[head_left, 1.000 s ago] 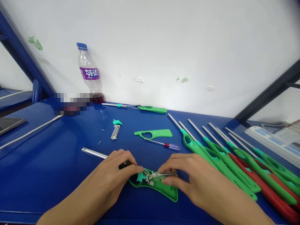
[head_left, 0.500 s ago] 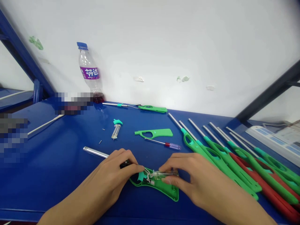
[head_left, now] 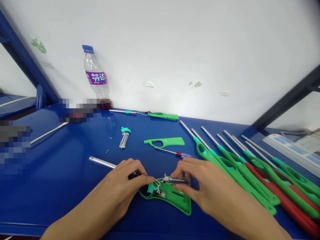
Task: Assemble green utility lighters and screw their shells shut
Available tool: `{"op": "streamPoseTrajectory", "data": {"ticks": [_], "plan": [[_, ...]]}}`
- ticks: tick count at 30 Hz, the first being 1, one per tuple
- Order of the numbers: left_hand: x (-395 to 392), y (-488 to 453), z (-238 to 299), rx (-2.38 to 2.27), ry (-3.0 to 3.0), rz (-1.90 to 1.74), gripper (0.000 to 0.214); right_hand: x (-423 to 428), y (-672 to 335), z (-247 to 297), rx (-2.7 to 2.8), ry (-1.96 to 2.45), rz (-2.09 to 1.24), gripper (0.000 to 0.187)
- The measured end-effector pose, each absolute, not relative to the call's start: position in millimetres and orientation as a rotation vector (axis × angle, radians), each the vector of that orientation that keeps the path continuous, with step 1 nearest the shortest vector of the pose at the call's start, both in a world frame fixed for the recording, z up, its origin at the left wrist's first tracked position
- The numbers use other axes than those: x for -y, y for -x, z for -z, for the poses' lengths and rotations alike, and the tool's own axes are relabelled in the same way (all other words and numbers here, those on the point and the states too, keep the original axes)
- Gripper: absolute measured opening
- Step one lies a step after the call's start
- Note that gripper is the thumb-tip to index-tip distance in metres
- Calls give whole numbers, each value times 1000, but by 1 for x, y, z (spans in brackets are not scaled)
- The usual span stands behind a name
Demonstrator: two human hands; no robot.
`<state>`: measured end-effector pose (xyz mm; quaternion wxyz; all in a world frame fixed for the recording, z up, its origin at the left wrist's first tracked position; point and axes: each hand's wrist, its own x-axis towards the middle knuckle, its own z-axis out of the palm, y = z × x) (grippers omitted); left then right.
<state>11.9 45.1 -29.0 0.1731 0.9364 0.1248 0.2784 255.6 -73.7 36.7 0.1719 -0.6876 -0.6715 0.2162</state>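
Observation:
My left hand [head_left: 123, 183] is closed on an opened utility lighter, near where its metal barrel [head_left: 102, 162] meets the green half-shell [head_left: 178, 201]. The thumb presses by the teal trigger [head_left: 151, 188] and the thin white wire [head_left: 158, 189] inside the shell. Between the thumb and fingers of my right hand [head_left: 200, 180] is a clear fuel tank [head_left: 172, 180], raised just over the far edge of the shell. A metal valve end on the tank points left, close to the wire; whether they are joined I cannot tell.
Beyond my hands lie a screwdriver [head_left: 175, 153], a loose green half-shell [head_left: 170, 141], another clear tank [head_left: 124, 140] and small screws [head_left: 107, 151]. An opened lighter [head_left: 162, 115] and a bottle [head_left: 96, 78] stand along the wall. Several whole lighters [head_left: 240, 173] cover the right side, beside a power strip [head_left: 292, 153].
My right hand has lifted the fuel tank up and away from the half-shell, exposing more of the shell's inside. My left hand stays in place.

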Motion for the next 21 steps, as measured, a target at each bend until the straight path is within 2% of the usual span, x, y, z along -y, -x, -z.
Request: {"op": "streamPoseTrajectory", "data": {"ticks": [12,21], "plan": [[-47,-13,29,-354,-2641,-754,49,71,-259,-34,1922,1976,-629,12],[-44,-11,26,-378,-2635,-769,48,81,-264,-32,1958,1872,-604,19]]}}
